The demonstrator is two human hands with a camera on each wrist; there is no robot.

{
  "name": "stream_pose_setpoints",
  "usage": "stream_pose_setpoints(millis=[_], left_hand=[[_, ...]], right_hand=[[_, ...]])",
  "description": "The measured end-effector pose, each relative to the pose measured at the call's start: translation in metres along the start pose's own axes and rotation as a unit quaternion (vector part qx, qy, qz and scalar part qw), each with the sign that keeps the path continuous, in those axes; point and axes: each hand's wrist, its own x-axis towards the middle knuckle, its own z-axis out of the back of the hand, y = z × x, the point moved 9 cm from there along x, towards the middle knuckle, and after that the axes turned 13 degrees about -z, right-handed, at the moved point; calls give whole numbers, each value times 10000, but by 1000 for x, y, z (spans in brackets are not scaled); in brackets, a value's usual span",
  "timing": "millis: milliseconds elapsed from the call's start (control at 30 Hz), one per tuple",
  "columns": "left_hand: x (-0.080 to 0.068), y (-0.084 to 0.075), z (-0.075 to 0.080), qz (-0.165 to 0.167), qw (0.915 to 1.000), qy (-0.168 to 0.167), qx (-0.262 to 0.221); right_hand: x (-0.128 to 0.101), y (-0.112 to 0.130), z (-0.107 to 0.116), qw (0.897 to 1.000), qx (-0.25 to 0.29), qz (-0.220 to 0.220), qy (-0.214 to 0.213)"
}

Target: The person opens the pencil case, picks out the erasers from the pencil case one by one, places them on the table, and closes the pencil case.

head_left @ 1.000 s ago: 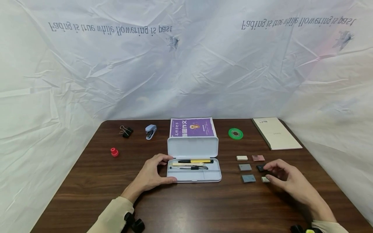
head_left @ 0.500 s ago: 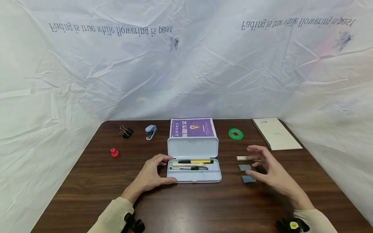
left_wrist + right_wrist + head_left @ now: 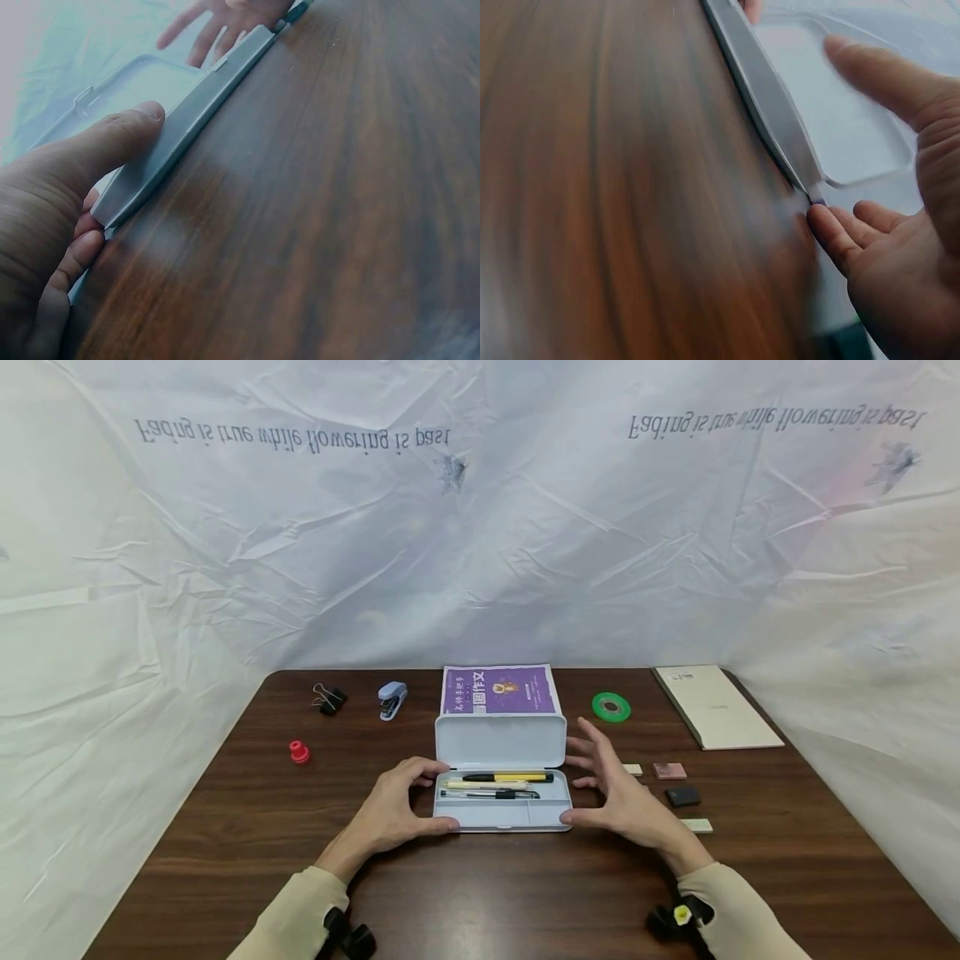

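Note:
A pale blue-grey pencil case [image 3: 480,814] lies with its lid [image 3: 500,745] raised at the back. Inside it are a yellow-and-black pen [image 3: 517,777], a pale yellow pen and a clear pen with a black grip [image 3: 495,794]. My left hand [image 3: 390,802] grips the case's left end, thumb on the front edge and fingers round the side. At the right end is my right hand [image 3: 626,802], fingers spread. Its thumb is by the front right corner; the right wrist view shows that thumb apart from the case. Whether its fingertips touch the end I cannot tell.
Right of the right hand lie small blocks: pink [image 3: 670,771], black [image 3: 682,796] and whitish [image 3: 697,826]; the hand hides others. Behind are a purple book [image 3: 498,689], green tape roll [image 3: 611,707], notebook [image 3: 716,706], stapler [image 3: 392,699], binder clip [image 3: 330,700] and red piece [image 3: 299,752].
My right hand has moved left from the small blocks to the right end of the pencil case, its fingers spreading. The left hand has stayed at the left end.

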Motion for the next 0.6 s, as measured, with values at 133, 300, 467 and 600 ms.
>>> stream_pose_setpoints(millis=[133,300,467,600], left_hand=[[0,0,0,-11,10000,4,57],[2,1,0,-49,9998,-99,-161],[2,3,0,5,9983,-283,-508],[3,4,0,-46,9984,-303,-483]], right_hand=[[5,-4,-8,9997,-174,-132,107],[7,-7,-11,9980,-534,-312,106],[8,-9,-11,9965,-733,-404,64],[9,-9,-11,9962,-753,-434,35]])
